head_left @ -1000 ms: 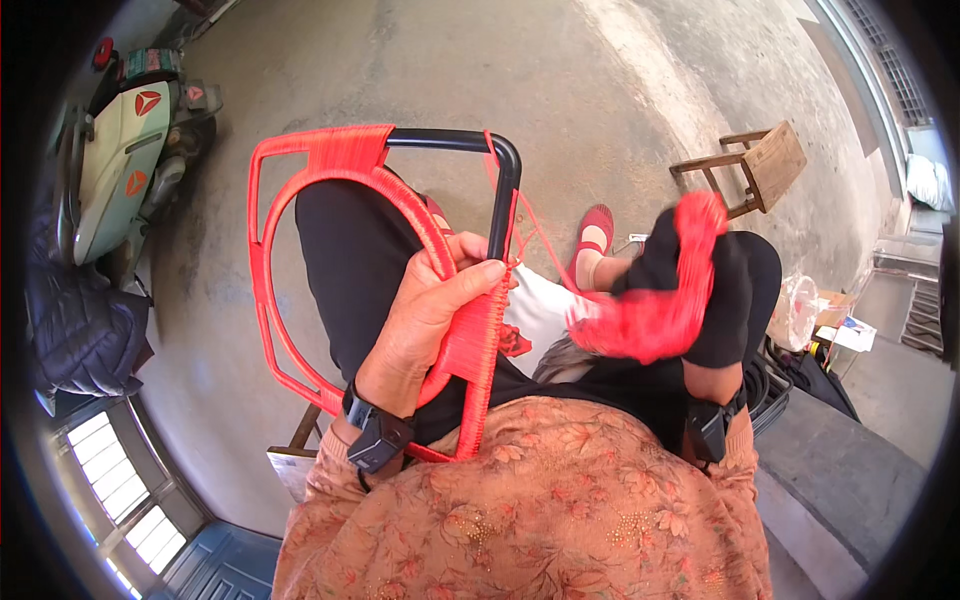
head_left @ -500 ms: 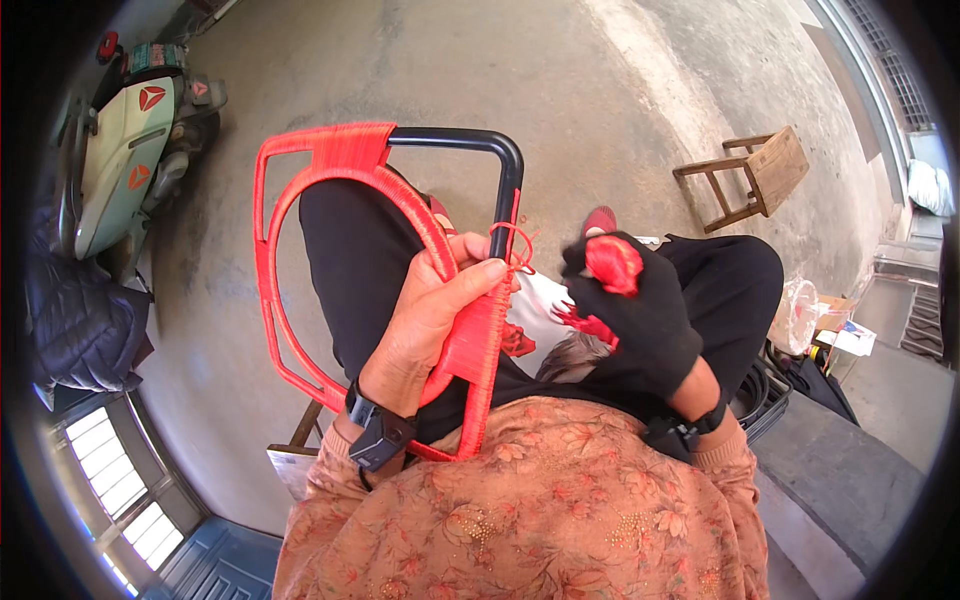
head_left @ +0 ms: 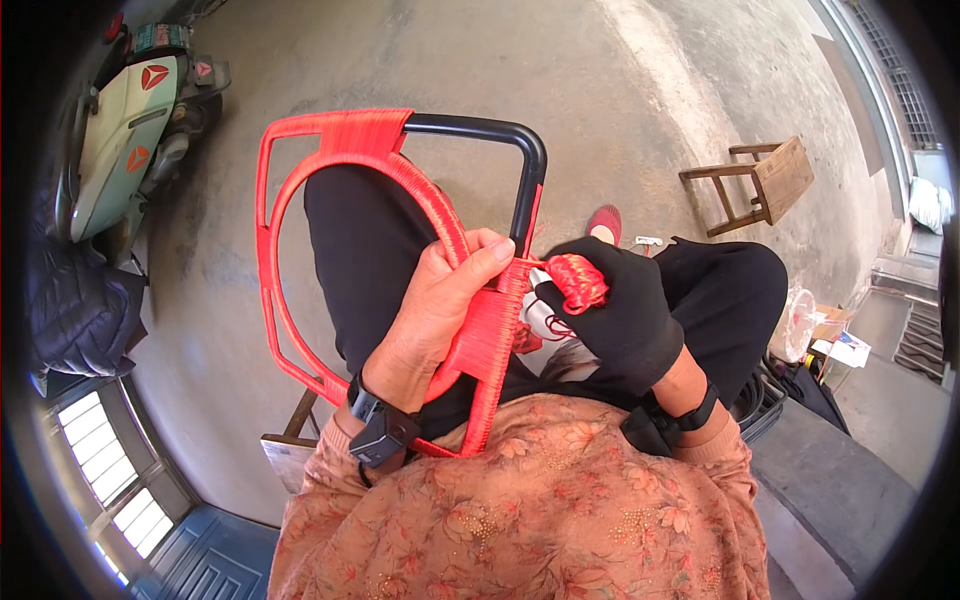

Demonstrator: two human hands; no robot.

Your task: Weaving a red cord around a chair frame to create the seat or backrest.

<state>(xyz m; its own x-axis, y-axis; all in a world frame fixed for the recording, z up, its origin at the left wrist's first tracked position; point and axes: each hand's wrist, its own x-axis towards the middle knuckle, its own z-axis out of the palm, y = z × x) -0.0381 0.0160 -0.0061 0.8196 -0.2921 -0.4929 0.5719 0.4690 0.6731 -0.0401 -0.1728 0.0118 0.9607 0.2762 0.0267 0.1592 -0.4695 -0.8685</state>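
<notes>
A black tubular metal frame (head_left: 532, 165), mostly wrapped in red cord, rests across my lap and includes a round inner ring. My left hand (head_left: 445, 300) is closed on its right-hand bar, thumb pressed at the upper end of the wrapping. Bare black tube shows above that thumb and along the top right corner. Wearing a black glove, my right hand (head_left: 625, 315) grips a bundle of red cord (head_left: 577, 283) close beside the bar. Cord runs from the bundle to the wrapped bar. The glove hides most of the fingertips.
A small wooden stool (head_left: 770, 183) stands ahead on the right of the concrete floor. A pale green scooter (head_left: 135, 140) and a dark padded jacket (head_left: 80, 300) are at the left. A grey bench surface (head_left: 830, 480) lies at my right, with bags and a box beyond it.
My right hand has moved left with the cord bundle, right up to the frame's bar. The loose cord loop there is drawn in. The frame has shifted slightly right.
</notes>
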